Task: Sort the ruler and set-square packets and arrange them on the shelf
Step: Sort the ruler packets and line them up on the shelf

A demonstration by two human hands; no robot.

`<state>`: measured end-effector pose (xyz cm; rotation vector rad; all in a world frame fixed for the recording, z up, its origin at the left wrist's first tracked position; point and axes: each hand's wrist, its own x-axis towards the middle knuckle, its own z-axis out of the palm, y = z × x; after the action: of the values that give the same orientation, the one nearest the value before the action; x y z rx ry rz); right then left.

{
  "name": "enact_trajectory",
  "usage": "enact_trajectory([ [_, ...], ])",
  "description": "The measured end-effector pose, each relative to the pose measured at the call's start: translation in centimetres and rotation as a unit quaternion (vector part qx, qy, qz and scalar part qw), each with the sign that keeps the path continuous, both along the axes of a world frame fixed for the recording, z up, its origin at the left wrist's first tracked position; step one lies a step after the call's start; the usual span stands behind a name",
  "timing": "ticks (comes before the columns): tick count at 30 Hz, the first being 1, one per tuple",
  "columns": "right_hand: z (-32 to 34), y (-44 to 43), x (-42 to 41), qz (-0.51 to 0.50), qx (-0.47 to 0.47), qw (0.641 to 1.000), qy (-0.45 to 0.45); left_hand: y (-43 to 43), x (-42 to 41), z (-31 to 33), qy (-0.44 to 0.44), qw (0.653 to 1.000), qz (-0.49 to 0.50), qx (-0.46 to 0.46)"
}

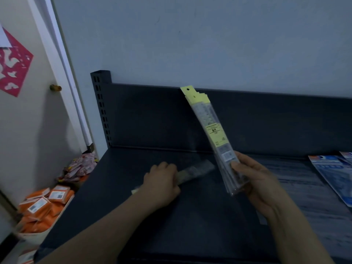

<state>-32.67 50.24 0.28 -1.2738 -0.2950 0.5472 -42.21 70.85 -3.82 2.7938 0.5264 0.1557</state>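
Gathering is under way: a ruler stack (215, 134) is gripped by the right hand (253, 180), a packet (196, 170) at its 8 o'clock by the left hand (162, 183), seemingly to be merged.

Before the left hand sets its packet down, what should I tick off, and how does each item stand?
1. Right hand grips the ruler stack: ok.
2. Left hand holds the single ruler packet: ok.
3. Stack's yellow headers flush: not ok, slightly fanned.
4. Blue packets lie apart from the rulers: ok.
5. Single packet touching the shelf: cannot tell.
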Motion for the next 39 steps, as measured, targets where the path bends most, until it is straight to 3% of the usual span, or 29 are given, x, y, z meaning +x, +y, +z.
enact_trajectory([
  [5,-0.3,1.0,-0.2,0.002,-0.039,0.999,-0.012,6.8,-1.3,-0.6,-0.021,0.991,0.135,-0.014],
  [10,0.1,1.2,-0.1,0.011,-0.124,0.988,-0.094,11.6,-2.3,-1.4,-0.037,0.984,0.174,0.018],
  [13,0.3,0.7,0.3,0.048,-0.191,0.963,-0.184,13.2,-3.1,-1.4,-0.028,0.982,0.178,0.054],
  [17,-0.1,0.1,1.2,0.107,-0.281,0.901,-0.311,13.5,-3.8,-0.6,-0.022,0.982,0.172,0.077],
  [19,-0.2,0.1,1.4,0.131,-0.299,0.884,-0.336,12.7,-4.0,0.4,-0.099,0.98,0.172,0.003],
  [22,-0.6,0.8,1.4,0.146,-0.299,0.869,-0.367,9.4,-4.0,2.9,-0.269,0.941,0.123,-0.166],
  [23,-1.0,1.0,1.5,0.144,-0.317,0.851,-0.392,8.2,-4.0,3.6,-0.27,0.944,0.075,-0.176],
  [26,-2.6,1.8,1.9,0.154,-0.396,0.782,-0.455,5.8,-3.5,3.6,-0.091,0.992,-0.062,-0.056],
  [28,-3.6,2.2,1.8,0.147,-0.449,0.735,-0.487,5.3,-2.9,2.5,0.008,0.993,-0.111,0.033],
  [30,-4.0,2.4,1.5,0.135,-0.484,0.704,-0.502,5.0,-2.4,1.4,0.048,0.985,-0.128,0.103],
  [39,-1.1,5.0,6.1,0.155,-0.501,0.729,-0.439,4.8,3.0,2.0,0.084,0.98,-0.099,0.153],
])
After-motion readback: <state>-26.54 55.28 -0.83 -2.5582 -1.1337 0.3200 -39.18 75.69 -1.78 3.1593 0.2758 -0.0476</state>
